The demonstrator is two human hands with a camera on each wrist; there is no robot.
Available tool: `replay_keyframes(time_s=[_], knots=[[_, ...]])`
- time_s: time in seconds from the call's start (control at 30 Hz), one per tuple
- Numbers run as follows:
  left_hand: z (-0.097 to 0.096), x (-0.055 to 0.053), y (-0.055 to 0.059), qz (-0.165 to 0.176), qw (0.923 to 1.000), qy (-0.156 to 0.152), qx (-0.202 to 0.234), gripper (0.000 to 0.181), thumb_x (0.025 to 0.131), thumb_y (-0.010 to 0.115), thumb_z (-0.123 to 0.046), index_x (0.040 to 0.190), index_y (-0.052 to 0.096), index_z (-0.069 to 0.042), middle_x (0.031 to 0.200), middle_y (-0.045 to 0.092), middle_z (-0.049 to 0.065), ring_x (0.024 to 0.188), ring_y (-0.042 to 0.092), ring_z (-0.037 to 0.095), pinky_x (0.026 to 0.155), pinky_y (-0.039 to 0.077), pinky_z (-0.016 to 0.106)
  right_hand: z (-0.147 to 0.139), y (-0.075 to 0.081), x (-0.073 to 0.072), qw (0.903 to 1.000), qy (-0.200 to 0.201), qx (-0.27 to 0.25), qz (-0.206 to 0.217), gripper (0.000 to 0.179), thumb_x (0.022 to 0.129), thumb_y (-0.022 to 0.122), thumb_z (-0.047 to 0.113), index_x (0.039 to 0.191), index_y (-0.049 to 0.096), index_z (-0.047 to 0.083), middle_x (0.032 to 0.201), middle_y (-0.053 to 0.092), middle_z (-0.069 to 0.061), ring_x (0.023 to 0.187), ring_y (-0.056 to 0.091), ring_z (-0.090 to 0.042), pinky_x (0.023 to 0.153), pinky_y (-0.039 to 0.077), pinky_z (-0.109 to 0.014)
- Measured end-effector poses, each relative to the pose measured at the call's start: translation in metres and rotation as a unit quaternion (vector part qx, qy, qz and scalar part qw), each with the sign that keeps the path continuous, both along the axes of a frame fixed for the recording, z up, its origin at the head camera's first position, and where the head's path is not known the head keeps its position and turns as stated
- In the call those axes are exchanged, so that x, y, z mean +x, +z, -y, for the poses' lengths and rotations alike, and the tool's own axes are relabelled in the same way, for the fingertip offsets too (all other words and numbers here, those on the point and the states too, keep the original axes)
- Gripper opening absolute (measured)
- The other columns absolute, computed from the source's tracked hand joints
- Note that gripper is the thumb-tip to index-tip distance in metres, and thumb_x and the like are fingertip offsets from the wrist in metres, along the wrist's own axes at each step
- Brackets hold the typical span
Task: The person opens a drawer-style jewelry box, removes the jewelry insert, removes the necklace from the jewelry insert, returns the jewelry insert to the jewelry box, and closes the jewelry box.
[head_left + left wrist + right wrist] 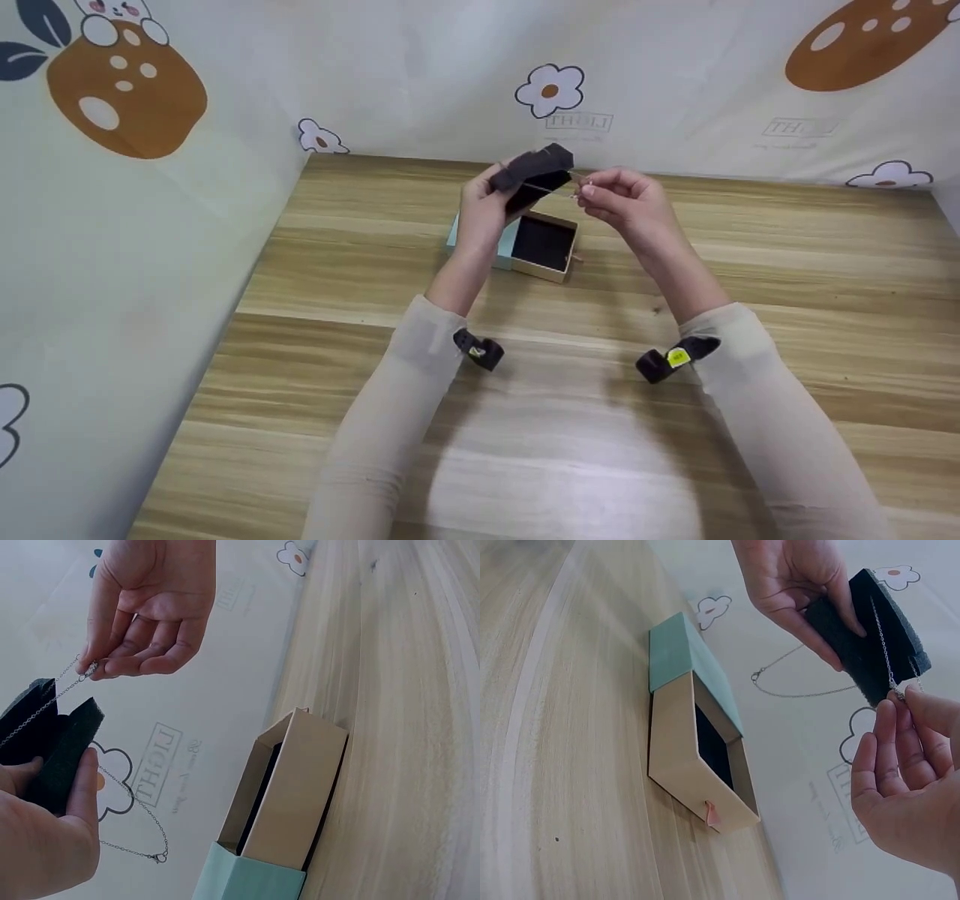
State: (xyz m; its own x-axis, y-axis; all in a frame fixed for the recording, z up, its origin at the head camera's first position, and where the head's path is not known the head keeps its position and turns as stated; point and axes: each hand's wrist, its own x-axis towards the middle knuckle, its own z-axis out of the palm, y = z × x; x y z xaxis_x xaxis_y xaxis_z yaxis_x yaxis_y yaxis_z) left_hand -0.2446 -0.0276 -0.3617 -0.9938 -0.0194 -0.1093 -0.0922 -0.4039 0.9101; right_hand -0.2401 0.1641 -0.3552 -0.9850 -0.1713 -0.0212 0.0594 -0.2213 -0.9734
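My left hand (pixel 482 210) grips a black foam pad (pixel 534 169), bent or folded so that a gap shows along it, above the table. A thin silver necklace chain (pixel 881 637) runs across the pad, and its clasp end (pixel 159 857) dangles in a loop behind it. With thumb and fingertips my right hand (pixel 630 202) pinches the necklace's small pendant (pixel 91 669), drawing the chain taut from the pad. Below the hands lies a jewellery box with a mint-green sleeve (pixel 682 656) and a beige drawer (pixel 679 735), pulled partly out. A black lining (pixel 544 241) shows inside the drawer.
The box stands on a wood-grain table (pixel 345 315), near its back edge. A pink ribbon tab (pixel 711 814) sticks out from the drawer's front. Behind the table hangs a pale printed cloth (pixel 420 82) with flowers and orange fruit.
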Motion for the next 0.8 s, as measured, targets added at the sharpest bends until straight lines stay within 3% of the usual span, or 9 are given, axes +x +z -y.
replay_keyframes(time_s=[0.27, 0.5, 0.8], knots=[[0.003, 0.0, -0.001, -0.017, 0.9994, 0.013, -0.027, 0.032, 0.099, 0.055, -0.003, 0.129, 0.064, 0.001, 0.132, 0.063, 0.019, 0.115, 0.064, 0.026, 0.096, 0.056, 0.033, 0.0, 0.003, 0.002, 0.9996, 0.005, -0.023, 0.013, 0.02, 0.094, 0.062, -0.004, 0.086, 0.072, 0.012, 0.084, 0.073, 0.001, 0.08, 0.07, -0.009, 0.078, 0.058, -0.022], [0.008, -0.001, -0.003, -0.046, 0.9929, 0.053, -0.096, 0.03, 0.096, 0.058, 0.001, 0.124, 0.068, 0.0, 0.131, 0.066, 0.017, 0.121, 0.062, 0.024, 0.097, 0.053, 0.026, -0.006, 0.005, 0.004, 0.9989, 0.006, -0.044, 0.016, 0.019, 0.094, 0.061, -0.004, 0.087, 0.071, 0.01, 0.085, 0.073, 0.0, 0.078, 0.07, -0.01, 0.077, 0.058, -0.022], [0.011, -0.002, -0.004, -0.051, 0.9907, 0.06, -0.111, 0.029, 0.095, 0.06, 0.001, 0.124, 0.068, 0.001, 0.13, 0.066, 0.017, 0.119, 0.063, 0.023, 0.097, 0.053, 0.026, -0.007, 0.005, 0.005, 0.9985, 0.005, -0.052, 0.019, 0.018, 0.094, 0.063, -0.004, 0.087, 0.071, 0.01, 0.085, 0.073, 0.0, 0.077, 0.069, -0.01, 0.077, 0.058, -0.022]])
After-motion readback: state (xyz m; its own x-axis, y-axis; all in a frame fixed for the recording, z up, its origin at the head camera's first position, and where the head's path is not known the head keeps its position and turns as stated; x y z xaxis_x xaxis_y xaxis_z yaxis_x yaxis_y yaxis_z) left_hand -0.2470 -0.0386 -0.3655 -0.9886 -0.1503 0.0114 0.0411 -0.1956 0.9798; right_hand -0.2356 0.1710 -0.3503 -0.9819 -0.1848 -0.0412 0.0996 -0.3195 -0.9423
